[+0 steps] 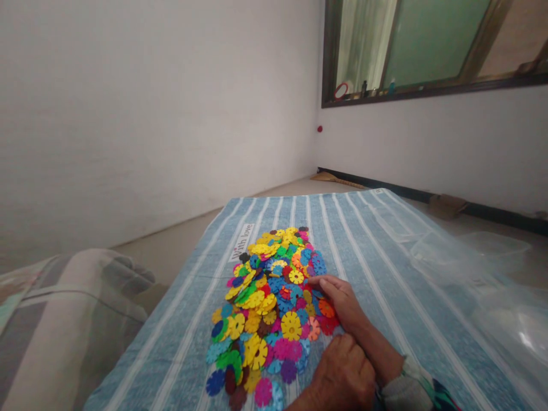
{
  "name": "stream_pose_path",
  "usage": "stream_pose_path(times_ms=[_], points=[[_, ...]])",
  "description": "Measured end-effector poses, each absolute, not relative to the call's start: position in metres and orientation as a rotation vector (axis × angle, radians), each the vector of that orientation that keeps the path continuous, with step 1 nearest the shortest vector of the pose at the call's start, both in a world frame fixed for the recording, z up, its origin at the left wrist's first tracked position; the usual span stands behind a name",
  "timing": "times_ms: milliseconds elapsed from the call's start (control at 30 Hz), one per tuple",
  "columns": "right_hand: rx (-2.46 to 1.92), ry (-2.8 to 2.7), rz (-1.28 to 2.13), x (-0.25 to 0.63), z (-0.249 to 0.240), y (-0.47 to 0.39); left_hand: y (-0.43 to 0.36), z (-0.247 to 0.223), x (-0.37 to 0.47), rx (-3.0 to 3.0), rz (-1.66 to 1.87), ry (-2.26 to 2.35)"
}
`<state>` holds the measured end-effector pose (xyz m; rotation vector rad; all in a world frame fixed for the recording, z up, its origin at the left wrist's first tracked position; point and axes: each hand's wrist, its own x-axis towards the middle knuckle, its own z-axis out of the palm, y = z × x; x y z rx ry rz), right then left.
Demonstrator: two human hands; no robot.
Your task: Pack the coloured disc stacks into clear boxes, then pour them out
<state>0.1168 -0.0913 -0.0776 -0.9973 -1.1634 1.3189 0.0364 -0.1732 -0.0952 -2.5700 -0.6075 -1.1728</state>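
A long pile of snowflake-shaped plastic building discs [291, 325] in yellow, blue, green, pink, red, orange, brown and purple spreads over the cloth in front of me. My right hand [342, 297] reaches in from the right, its fingers stretched out to the pile's right edge, with the fingertips at the discs. Orange and red discs [326, 309] lie just beside its palm side. Closer to me, my left hand [345, 371] is closed with curled fingers, near the lower right of the pile. What it holds, if anything, is hidden behind the knuckles.
Blue-and-white striped cloth [363, 257] covers the table. Clear plastic containers [471, 251] stand along its right side. A checked fabric heap [85, 308] lies at the left. A broom [327, 177] and a cardboard box [447, 205] are on the floor by the wall.
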Motion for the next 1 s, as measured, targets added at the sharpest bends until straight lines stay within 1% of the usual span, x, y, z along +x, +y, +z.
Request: stream_pose_path(times_ms=[100, 267, 367, 500, 733, 833, 1000], points=[[-0.930, -1.130, 1.415, 0.118, -0.078, -0.092, -0.171, -0.101, 0.041, -2.558, -1.234, -0.591], [-0.843, -1.097, 1.528, 0.118, -0.074, -0.094, -0.171, -0.114, 0.043, -2.571, -1.144, -0.549], [-0.760, -1.052, 1.625, 0.117, -0.072, -0.096, -0.171, -0.122, 0.047, -2.570, -1.213, -0.430], [-0.690, -1.015, 1.703, 0.116, -0.071, -0.098, -0.169, -0.127, 0.056, -2.722, -1.147, -0.382], [-0.663, -0.992, 1.780, 0.116, -0.069, -0.098, -0.155, -0.139, 0.061, -2.798, -1.261, -0.589], [-0.703, -0.995, 1.771, 0.116, -0.069, -0.098, -0.154, -0.142, 0.056, -2.896, -1.197, -0.667], [-0.715, -0.977, 1.721, 0.116, -0.070, -0.100, -0.156, -0.135, 0.050, -3.052, -0.992, -0.804]])
